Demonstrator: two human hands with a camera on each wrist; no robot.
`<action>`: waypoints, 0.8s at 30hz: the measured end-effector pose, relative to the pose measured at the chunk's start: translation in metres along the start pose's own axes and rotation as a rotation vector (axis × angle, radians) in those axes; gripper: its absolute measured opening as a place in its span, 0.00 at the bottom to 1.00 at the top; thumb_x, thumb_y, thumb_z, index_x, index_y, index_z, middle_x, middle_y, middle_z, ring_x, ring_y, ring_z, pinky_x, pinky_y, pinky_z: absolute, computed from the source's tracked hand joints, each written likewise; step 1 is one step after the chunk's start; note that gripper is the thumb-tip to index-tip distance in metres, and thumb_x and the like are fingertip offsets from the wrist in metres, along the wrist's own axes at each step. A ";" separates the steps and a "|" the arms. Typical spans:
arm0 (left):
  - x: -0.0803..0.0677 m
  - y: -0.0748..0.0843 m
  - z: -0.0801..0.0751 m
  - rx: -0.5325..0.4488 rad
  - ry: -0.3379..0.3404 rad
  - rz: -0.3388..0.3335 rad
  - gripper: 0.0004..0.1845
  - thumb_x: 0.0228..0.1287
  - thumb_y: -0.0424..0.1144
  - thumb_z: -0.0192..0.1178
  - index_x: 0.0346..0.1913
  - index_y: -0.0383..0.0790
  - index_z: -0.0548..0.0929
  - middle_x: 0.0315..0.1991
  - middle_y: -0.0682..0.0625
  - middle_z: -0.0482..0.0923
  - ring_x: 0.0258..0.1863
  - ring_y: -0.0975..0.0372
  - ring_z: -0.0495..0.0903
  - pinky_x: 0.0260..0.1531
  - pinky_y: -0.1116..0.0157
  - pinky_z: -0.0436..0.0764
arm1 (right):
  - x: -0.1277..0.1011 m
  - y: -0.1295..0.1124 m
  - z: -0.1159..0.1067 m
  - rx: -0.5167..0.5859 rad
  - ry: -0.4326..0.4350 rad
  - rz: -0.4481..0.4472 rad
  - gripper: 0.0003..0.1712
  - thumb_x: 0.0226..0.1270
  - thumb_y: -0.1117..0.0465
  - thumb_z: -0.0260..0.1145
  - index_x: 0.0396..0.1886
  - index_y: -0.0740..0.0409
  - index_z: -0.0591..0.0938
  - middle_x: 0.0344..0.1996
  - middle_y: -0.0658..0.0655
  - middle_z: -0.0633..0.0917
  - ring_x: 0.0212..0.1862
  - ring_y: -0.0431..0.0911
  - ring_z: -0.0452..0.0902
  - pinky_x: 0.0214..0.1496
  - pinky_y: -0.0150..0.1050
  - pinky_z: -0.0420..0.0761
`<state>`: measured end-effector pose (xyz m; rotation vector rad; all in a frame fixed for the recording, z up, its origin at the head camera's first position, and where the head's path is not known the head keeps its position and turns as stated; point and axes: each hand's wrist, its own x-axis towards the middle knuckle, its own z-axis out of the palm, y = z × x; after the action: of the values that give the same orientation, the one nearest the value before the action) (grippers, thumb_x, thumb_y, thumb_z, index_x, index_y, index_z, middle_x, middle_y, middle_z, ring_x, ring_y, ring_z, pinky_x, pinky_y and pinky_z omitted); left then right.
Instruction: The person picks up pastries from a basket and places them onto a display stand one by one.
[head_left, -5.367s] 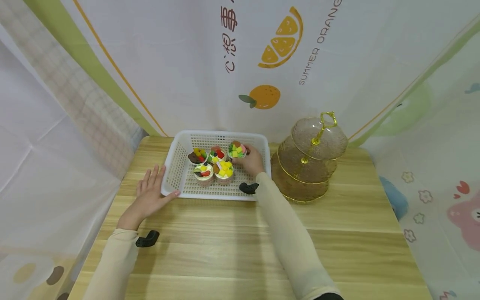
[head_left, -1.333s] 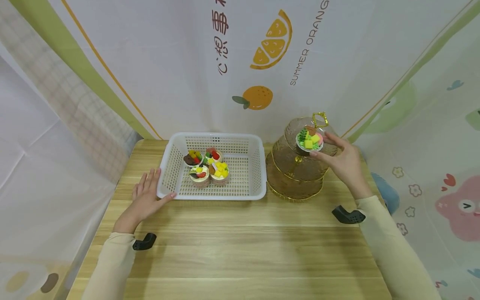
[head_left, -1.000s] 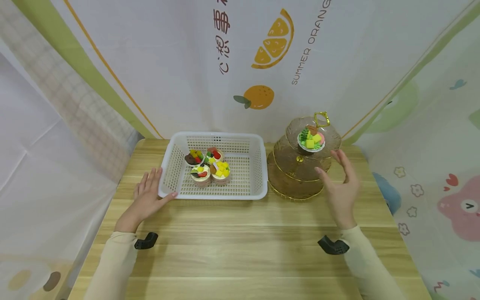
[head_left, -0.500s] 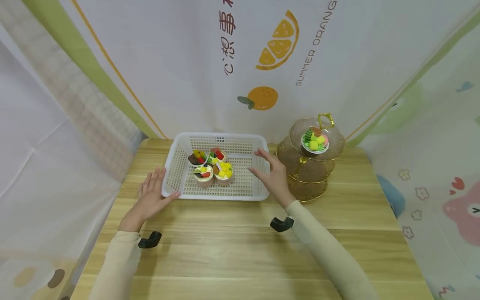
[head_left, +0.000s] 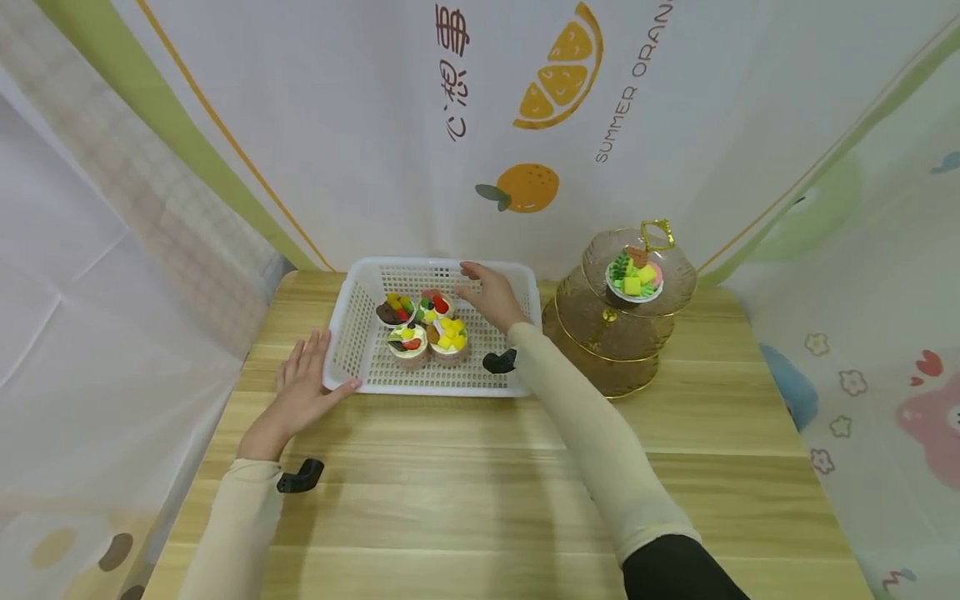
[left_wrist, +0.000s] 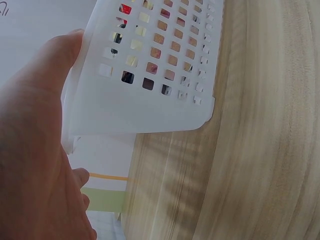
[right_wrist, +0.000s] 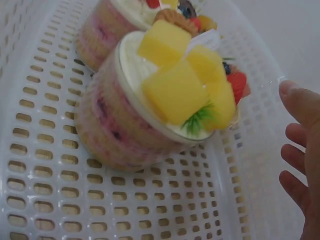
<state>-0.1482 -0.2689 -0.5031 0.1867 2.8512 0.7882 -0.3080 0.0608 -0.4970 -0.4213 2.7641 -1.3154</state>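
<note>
A white plastic basket (head_left: 442, 391) holds several dessert cups: a mango-topped cup (head_left: 448, 342), a strawberry-topped cup (head_left: 438, 305) behind it, a chocolate cup (head_left: 393, 312) and a cream-topped cup (head_left: 408, 348). My left hand (head_left: 300, 402) rests on the basket's near left corner, its fingers stretched; the left wrist view has its thumb along the rim. Over the basket's right half hovers my right hand (head_left: 495, 298), thumb and forefinger apart, just right of the strawberry-topped cup. In the right wrist view nothing is between its fingers (right_wrist: 295, 150).
Right of the basket stands a three-tier glass stand (head_left: 600, 350) with gold rims and a gold top handle (head_left: 658, 235). A dessert cup with green leaves and yellow cubes (head_left: 634, 279) sits on its top tier. A printed curtain (head_left: 360, 150) hangs behind the wooden table (head_left: 420, 500).
My right hand carried the leafy dessert cup from the basket to the stand's top tier and let go. It then swung back left over the basket. My left hand stayed at the corner.
</note>
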 end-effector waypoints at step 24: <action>-0.003 0.005 0.000 -0.025 0.016 -0.011 0.56 0.66 0.63 0.56 0.80 0.43 0.32 0.81 0.38 0.26 0.78 0.38 0.25 0.69 0.29 0.32 | 0.017 0.030 0.037 -0.019 -0.270 0.125 0.38 0.67 0.53 0.68 0.75 0.40 0.65 0.70 0.50 0.74 0.70 0.49 0.70 0.71 0.47 0.73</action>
<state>-0.1452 -0.2646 -0.5002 0.1623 2.8531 0.8268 -0.3250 0.0464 -0.5428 -0.3872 2.5371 -1.1146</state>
